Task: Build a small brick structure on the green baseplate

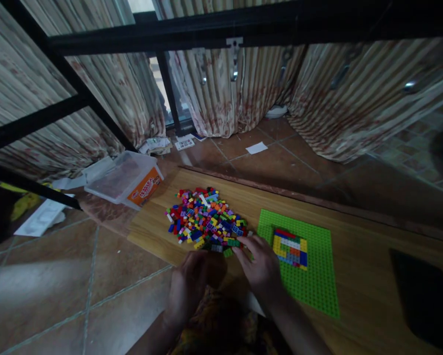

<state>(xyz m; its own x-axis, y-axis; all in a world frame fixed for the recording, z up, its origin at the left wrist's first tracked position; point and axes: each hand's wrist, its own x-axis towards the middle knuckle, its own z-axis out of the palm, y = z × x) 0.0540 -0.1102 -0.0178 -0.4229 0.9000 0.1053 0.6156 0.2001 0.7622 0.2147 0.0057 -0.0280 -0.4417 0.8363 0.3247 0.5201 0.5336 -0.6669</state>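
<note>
Bricks (205,217), small and many-coloured, are heaped on a wooden board (354,236) laid over a tiled floor (58,276). The right hand (260,264) is spread flat, fingers open, with fingertips touching the pile's edge at its 5 o'clock side; nothing is seen gripped. The left hand (187,288) is curled at the pile's 6 o'clock, just short of it; whether anything is held cannot be told. A green baseplate (313,281) lies at the pile's 3 o'clock, bearing a small flat build (290,248). A clear plastic box (123,180) is seen at 10 o'clock.
</note>
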